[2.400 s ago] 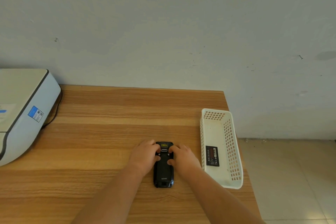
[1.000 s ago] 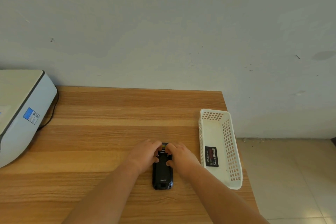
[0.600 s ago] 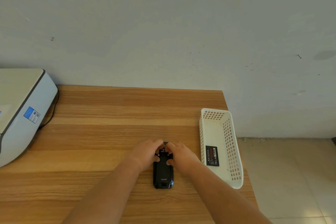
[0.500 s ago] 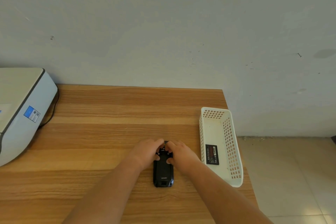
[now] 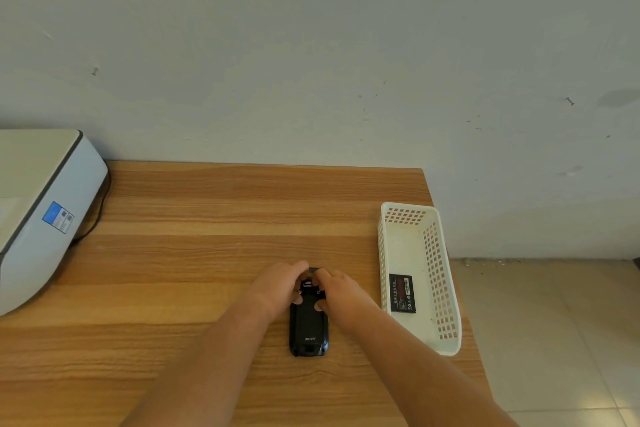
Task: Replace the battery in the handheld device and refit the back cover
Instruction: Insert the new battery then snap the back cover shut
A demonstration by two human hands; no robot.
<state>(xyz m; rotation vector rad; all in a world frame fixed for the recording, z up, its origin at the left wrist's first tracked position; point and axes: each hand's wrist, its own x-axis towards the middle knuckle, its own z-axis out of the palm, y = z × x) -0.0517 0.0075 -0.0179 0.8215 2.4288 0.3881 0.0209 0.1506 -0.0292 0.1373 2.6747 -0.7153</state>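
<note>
A white basket (image 5: 445,291) holds one battery (image 5: 401,293) (flat, label up); both hands' fingers (image 5: 323,274) press the device's (image 5: 309,326) top.

Black handheld device (image 5: 308,326), white lattice basket (image 5: 446,308) (black battery (image 5: 402,293) inside), wood-grain table (image 5: 194,253)

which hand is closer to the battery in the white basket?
Right. The right hand rests on the handheld device, beside the basket holding the battery; the left hand is on the device's far side.
</note>
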